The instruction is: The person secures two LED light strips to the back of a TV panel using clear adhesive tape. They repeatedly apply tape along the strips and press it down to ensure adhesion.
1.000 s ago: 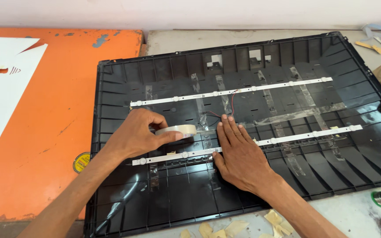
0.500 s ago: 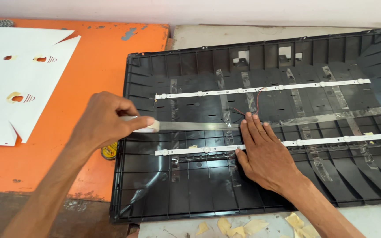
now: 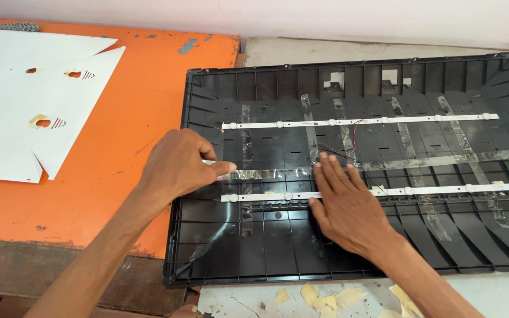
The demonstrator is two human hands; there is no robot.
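Note:
A black ribbed back panel (image 3: 301, 253) of a flat screen lies on the bench. Two white light strips cross it, an upper strip (image 3: 384, 121) and a lower strip (image 3: 443, 189). My left hand (image 3: 175, 165) grips a roll of clear tape at the panel's left edge; the roll is mostly hidden by my fingers. A stretch of clear tape (image 3: 272, 174) runs from it rightwards across the panel. My right hand (image 3: 346, 206) lies flat, fingers spread, pressing on the tape's far end and the lower strip. Thin red and black wires (image 3: 349, 141) sit just above my right fingers.
An orange board (image 3: 119, 153) lies left of the panel, with white sheets of paper (image 3: 25, 106) with small holes on it. Torn yellowish paper scraps (image 3: 325, 297) litter the bench by the panel's near edge. Older strips of clear tape cross the panel's right half.
My left hand has pulled the tape roll leftwards, away from my right hand, drawing out a length of clear tape. My right hand has stayed pressed on the panel. The view has shifted left.

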